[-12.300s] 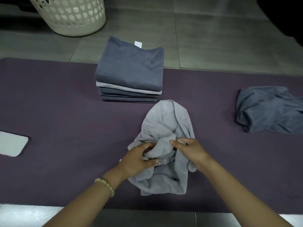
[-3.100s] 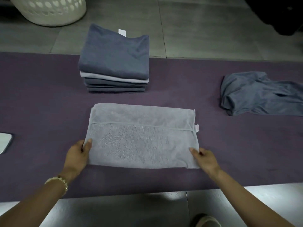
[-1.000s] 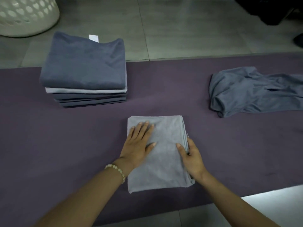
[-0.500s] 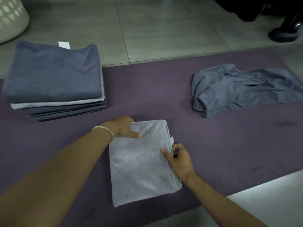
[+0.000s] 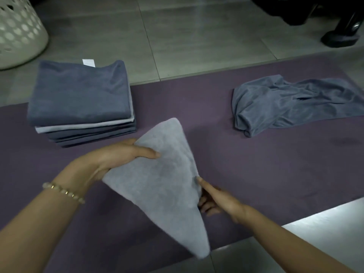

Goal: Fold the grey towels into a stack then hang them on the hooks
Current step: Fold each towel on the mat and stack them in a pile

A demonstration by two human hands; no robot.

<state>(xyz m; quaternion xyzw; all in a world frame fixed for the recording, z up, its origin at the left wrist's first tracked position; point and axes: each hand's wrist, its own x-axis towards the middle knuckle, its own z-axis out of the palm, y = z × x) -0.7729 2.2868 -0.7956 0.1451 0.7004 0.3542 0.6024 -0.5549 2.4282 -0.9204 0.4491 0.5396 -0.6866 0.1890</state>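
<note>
A folded light grey towel (image 5: 167, 180) is lifted off the purple mat (image 5: 275, 170) and tilted, held between both hands. My left hand (image 5: 118, 156) grips its left edge, thumb on top and fingers underneath. My right hand (image 5: 214, 198) holds its right edge, thumb on top, fingers curled below. A stack of folded grey towels (image 5: 80, 101) stands at the back left, a dark one on top. One crumpled dark grey towel (image 5: 285, 103) lies at the back right. No hooks are in view.
A white perforated laundry basket (image 5: 17, 30) stands on the tiled floor at the far left. A dark object with a black foot (image 5: 340, 36) is at the top right. The mat's near edge meets pale floor at the lower right.
The light grey towel went from crumpled to folded flat on the mat. In the last half second both hands took its edges and raised it off the mat, tilting it.
</note>
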